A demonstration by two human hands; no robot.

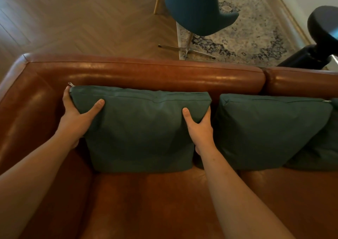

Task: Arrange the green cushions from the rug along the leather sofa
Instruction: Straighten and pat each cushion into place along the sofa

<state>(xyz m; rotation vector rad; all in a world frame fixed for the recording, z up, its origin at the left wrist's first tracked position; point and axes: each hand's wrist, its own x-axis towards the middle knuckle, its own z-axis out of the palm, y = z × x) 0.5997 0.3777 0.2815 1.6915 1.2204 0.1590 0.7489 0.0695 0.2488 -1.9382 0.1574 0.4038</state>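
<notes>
A dark green cushion (140, 129) stands upright against the backrest of the brown leather sofa (146, 70), near its left arm. My left hand (76, 114) grips the cushion's left edge, thumb across the front. My right hand (199, 125) grips its right edge, thumb on the front and fingers behind. A second green cushion (267, 131) leans against the backrest just to the right, apart from the first by a narrow gap. Part of a third green cushion (323, 151) shows at the right frame edge, tucked behind the second.
Behind the sofa lies herringbone wood floor (73, 19) and a patterned rug (247, 28). A blue swivel chair (193, 8) on a metal base stands on the rug's corner. A black rounded object (321, 34) sits at the right. The sofa seat (155, 202) spreads in front.
</notes>
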